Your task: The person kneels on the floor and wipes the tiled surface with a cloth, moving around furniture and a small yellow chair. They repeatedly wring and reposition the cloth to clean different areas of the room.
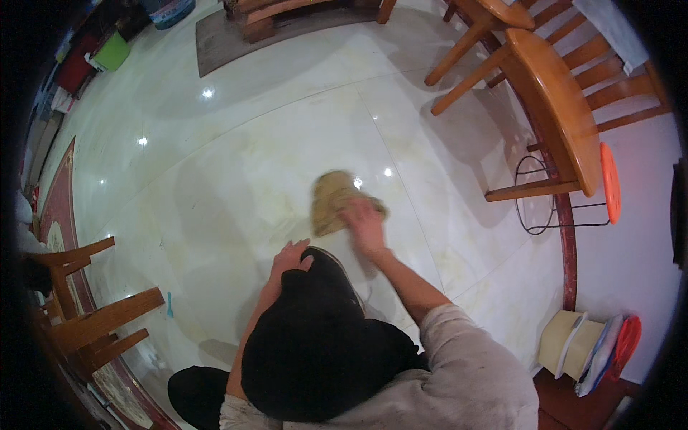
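Observation:
A tan cloth [327,207], blurred, lies spread on the glossy cream tile floor [226,177]. My right hand [363,223] presses on its right part with the fingers bunched into the fabric; motion blur hides the exact grip. My left hand [292,260] holds nothing and rests against the front of my bent leg in black trousers [322,344], thumb apart from the fingers. The edge of a shoe sole shows along the leg's right side, just below the cloth.
Wooden chairs [553,102] and a wire-legged stool with an orange seat [610,183] stand along the right wall. Wooden furniture legs [107,317] reach in from the left, beside a small blue item [170,305]. A grey mat [215,45] and a green bin [112,52] are farther off.

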Tool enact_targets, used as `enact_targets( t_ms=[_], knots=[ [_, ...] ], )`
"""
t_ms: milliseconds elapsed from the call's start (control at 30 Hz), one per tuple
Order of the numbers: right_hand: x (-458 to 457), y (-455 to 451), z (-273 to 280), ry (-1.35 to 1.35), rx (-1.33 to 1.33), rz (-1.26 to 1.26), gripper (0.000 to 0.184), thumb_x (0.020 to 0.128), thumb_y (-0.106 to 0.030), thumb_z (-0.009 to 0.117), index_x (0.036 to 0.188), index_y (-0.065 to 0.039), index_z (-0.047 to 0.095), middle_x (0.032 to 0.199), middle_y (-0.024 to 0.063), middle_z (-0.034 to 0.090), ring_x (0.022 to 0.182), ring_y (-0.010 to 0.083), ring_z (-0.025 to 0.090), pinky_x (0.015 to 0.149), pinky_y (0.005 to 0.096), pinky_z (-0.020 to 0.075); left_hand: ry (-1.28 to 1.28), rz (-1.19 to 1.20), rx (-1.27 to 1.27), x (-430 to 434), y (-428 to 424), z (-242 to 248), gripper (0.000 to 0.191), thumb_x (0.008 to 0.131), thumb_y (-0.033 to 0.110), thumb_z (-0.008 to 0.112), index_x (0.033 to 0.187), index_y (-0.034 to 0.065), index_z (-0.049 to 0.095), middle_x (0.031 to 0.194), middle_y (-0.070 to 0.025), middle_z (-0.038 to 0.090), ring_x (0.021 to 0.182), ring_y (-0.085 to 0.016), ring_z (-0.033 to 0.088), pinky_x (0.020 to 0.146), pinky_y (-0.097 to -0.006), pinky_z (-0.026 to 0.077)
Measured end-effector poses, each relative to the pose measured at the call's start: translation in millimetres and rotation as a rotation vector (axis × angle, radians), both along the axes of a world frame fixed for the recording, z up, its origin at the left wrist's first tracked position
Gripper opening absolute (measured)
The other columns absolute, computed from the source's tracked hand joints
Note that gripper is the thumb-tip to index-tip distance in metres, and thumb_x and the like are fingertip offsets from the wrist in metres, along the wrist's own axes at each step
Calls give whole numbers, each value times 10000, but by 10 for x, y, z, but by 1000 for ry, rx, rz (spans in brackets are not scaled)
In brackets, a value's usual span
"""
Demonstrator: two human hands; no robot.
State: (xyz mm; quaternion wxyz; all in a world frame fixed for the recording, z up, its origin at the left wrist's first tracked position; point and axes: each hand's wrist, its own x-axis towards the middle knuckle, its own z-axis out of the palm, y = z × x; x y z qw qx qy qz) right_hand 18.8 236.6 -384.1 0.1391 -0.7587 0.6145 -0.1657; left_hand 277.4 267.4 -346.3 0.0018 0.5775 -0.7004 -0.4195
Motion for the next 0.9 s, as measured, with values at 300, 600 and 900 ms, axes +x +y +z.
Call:
enact_targets(
  t_ms=[300,600,900],
  knots=[
    [-1756,-650,-314,35,-25,-918,650,838,-387,584,1421,-159,407,1507,269,253,1386,471,230,1097,543,283,-71,-57,-144,-48,-327,171,416,855,253,585,1236,87,601,1240,-164,614,1153,-384,547,948,-464,463],
    [837,-1094,-241,122,226,-226,676,831,-421,491,1465,-201,406,1584,211,136,1452,452,82,1100,707,25,-383,109,72,537,-112,252,427,881,249,554,1270,74,559,1248,-172,596,1174,-339,543,984,-458,445],
    [1947,-163,231,-6,427,630,726,740,-245,667,1415,-118,430,1547,254,165,1404,508,180,1097,535,328,-693,-482,-219,1191,-1005,1244,318,873,223,573,1170,114,604,1028,-119,661,1035,-306,611,865,-469,492]
  ],
)
